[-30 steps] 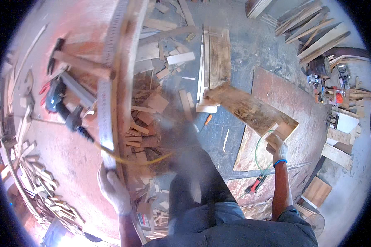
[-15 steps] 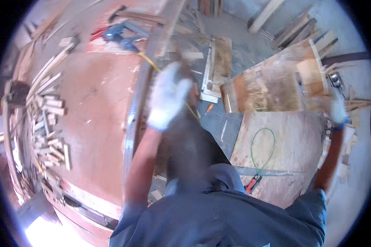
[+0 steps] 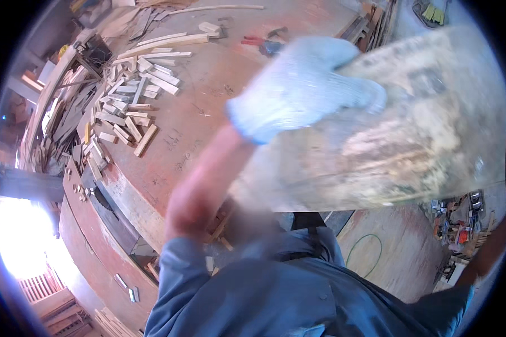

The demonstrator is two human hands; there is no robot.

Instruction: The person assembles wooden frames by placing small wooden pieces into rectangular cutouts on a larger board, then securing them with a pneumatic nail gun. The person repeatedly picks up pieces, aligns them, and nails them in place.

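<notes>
Carpentry workshop with wood offcuts [image 3: 138,106]

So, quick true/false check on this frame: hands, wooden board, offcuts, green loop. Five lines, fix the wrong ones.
1. The left hand wears a white glove. True.
2. The stained wooden board lies wholly left of that hand. False: the stained wooden board extends to its right.
3. The wood offcuts are heaped on the picture's right. False: the wood offcuts lie on the left.
4. A thin green loop shows at lower right. True.
5. The right hand is plainly visible. False: only the right forearm shows.
</notes>
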